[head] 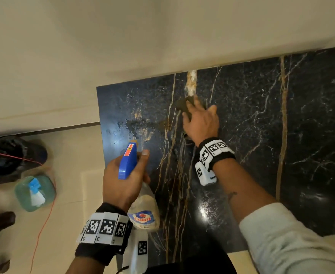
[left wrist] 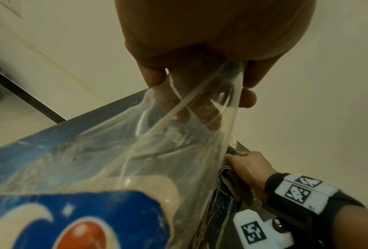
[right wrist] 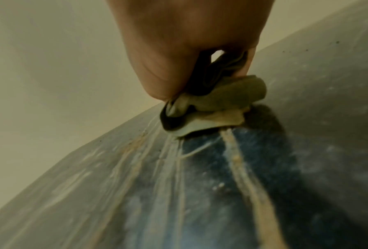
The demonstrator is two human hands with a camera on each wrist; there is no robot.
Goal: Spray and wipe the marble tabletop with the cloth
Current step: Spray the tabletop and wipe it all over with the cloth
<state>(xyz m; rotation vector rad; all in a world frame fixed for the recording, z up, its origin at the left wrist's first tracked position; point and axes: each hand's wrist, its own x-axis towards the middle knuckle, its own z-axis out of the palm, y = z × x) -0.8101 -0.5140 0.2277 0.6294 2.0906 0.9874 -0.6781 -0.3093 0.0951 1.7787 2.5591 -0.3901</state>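
The black marble tabletop [head: 251, 123] has gold and white veins, with wet droplets near its left edge [head: 135, 123]. My right hand [head: 200, 119] presses a crumpled olive cloth [head: 184, 105] onto the marble near the far wall; in the right wrist view the fingers grip the bunched cloth [right wrist: 221, 104] against the marble [right wrist: 200, 185]. My left hand [head: 123, 180] holds a clear spray bottle [head: 145, 212] with a blue trigger head [head: 128, 163] above the table's left side. In the left wrist view the fingers wrap the bottle's neck [left wrist: 189, 104].
A cream wall [head: 123, 36] borders the table's far side. On the floor to the left stand a green bottle with a blue cap [head: 35, 192], a dark bag [head: 10, 157] and a thin red cord [head: 42, 230].
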